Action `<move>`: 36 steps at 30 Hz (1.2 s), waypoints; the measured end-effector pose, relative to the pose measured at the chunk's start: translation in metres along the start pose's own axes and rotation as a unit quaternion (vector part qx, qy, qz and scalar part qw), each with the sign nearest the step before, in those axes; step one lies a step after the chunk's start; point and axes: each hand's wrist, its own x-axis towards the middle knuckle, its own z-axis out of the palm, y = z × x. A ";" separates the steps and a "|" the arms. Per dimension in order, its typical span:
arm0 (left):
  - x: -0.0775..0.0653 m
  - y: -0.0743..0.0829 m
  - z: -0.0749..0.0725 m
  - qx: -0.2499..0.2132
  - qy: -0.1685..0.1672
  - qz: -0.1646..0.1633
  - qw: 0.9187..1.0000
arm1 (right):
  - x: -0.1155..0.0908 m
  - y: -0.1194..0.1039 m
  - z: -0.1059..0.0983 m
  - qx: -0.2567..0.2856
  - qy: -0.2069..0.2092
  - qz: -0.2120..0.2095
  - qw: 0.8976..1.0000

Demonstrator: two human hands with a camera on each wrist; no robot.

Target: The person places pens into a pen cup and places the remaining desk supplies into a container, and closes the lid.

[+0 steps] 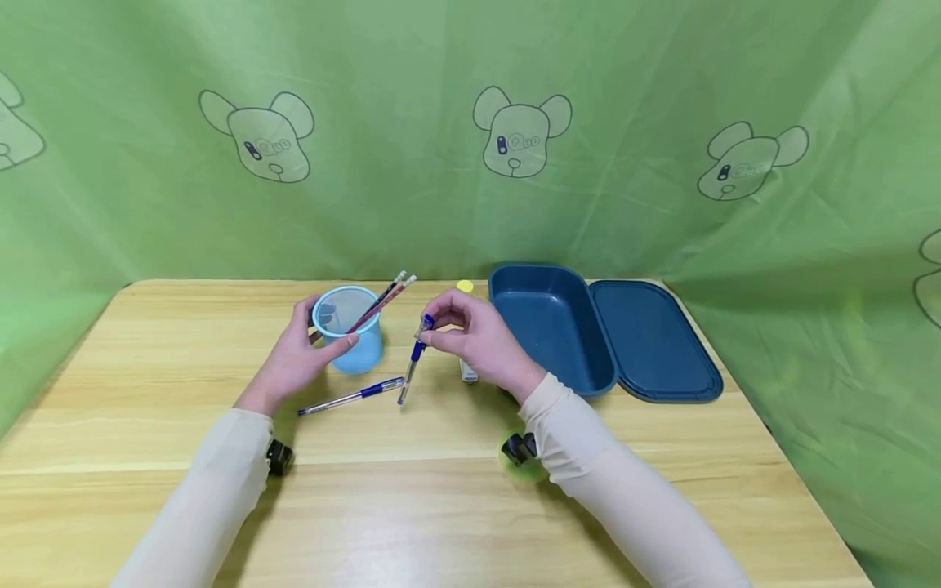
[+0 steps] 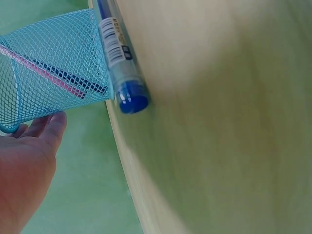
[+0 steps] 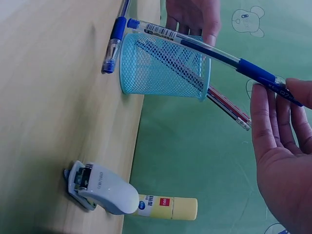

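Observation:
My left hand holds a light-blue mesh pen cup from its left side, thumb at the near rim. Two pencils, one dark and one pinkish-red, lean in the cup with their eraser ends sticking out to the right. Just right of the cup, my right hand pinches a clear and blue gel pen near one end, between thumb and fingers. That pen slants downward in the head view. A second blue pen lies on the table in front of the cup.
A white stapler and a yellow glue stick are beyond my right hand, which partly covers them in the head view. To the right stand an open dark-blue box and its flat lid. Green cloth hangs behind the table.

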 end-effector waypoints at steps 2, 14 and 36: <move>0.000 0.000 0.000 0.001 -0.001 0.000 1.000 | 0.001 -0.001 0.000 0.002 0.004 0.002 1.000; 0.001 0.001 0.000 0.004 -0.003 0.004 1.000 | 0.009 -0.009 -0.003 0.016 0.050 -0.007 0.999; 0.000 0.003 -0.001 0.000 -0.006 0.000 1.000 | 0.032 -0.020 0.004 0.117 0.187 -0.065 0.973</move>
